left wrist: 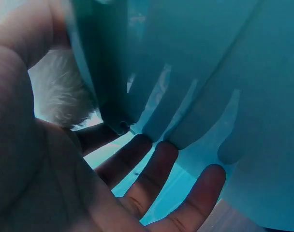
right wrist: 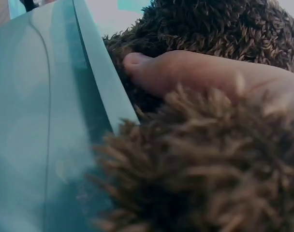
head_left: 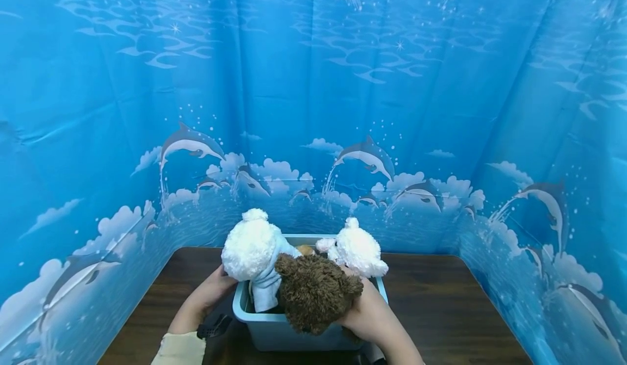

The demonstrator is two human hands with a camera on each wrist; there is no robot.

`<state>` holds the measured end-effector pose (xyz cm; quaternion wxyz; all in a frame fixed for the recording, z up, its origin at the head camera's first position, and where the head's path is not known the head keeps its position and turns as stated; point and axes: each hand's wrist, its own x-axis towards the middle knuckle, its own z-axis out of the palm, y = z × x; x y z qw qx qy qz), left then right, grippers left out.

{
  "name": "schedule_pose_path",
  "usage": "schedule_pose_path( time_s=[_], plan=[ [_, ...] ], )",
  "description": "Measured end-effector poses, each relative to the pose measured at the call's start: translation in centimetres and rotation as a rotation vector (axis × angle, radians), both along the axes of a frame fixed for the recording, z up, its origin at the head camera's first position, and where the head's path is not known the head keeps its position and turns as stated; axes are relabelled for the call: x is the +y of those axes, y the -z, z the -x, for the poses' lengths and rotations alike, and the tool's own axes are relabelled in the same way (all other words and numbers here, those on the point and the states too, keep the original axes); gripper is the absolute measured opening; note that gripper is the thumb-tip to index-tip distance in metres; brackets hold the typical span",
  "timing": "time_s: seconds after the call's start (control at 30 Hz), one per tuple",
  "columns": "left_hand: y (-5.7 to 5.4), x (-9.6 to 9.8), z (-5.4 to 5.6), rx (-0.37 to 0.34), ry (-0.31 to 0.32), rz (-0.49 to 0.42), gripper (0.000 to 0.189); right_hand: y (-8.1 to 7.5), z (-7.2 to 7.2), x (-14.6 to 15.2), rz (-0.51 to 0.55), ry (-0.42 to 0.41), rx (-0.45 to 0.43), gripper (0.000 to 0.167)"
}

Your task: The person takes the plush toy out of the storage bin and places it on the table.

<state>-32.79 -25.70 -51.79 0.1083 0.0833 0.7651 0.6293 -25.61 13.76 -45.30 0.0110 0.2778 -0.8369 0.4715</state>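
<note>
The plush toy (head_left: 315, 294) has brown, curly, shaggy fur and two round ears; its face is not seen. Its head covers part of the near rim of a light blue-green bin (head_left: 279, 336). This bin is rectangular and stands upright on the dark table (head_left: 441, 299). Two fluffy white toys (head_left: 357, 248) are also at the bin, one at left with pale blue cloth, one at right.
</note>
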Motion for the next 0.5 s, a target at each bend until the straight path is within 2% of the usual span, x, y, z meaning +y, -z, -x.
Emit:
schedule_pose_path(
  time_s=[0.1, 0.23, 0.37, 0.5],
  plan=[
    [0.1, 0.2, 0.1, 0.006, -0.011, 0.008, 0.092, -0.2, -0.2, 0.0, -0.010, 0.034, 0.048, 0.049],
    [0.3, 0.3, 0.1, 0.009, -0.016, 0.010, 0.090, -0.8, -0.7, 0.1, 0.019, 0.044, 0.100, 0.049],
    [0.3, 0.4, 0.2, 0.017, -0.022, 0.007, 0.089, -1.6, -1.0, 0.2, 0.024, 0.042, 0.192, 0.044],
    [0.3, 0.5, 0.2, 0.016, -0.028, 0.003, 0.088, -2.1, -1.9, 0.2, 0.017, 0.062, 0.272, 0.055]
  ],
)
